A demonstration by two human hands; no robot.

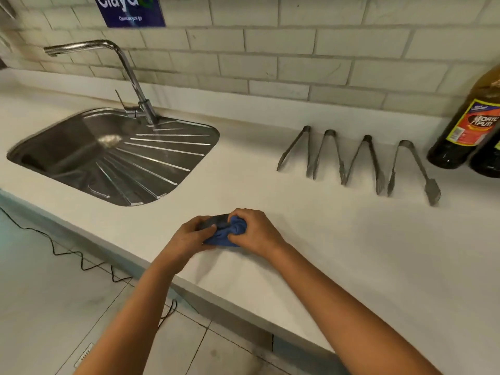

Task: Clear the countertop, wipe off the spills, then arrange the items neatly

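Fingers of both hands are curled tight around a bunched blue cloth [224,234] low in the middle of the head view, at about 6 o'clock from the centre. Left hand [189,235] pinches the cloth's near-left end between thumb and fingers; right hand [255,230] wraps over its right end, with a twist of fabric bulging out between the knuckles. The wad sits on or just above the white countertop [338,253], close to the front edge; whether it touches I cannot tell.

At 10 o'clock a steel sink [81,158] with a ribbed drainer is set into the counter, and a bent tap [127,77] rises at its back rim. At 3 o'clock four metal tongs [357,161] lie side by side in a tidy row, hinges toward the tiled wall, tips toward the person. Beyond them, at the right margin, stand two dark bottles [460,136], one with an orange label.

By my reading the job is nearly done: the counter shows no visible spills, and the tongs and bottles look already arranged. What seems left is dealing with the cloth itself, perhaps folding or wringing it, then putting it away.
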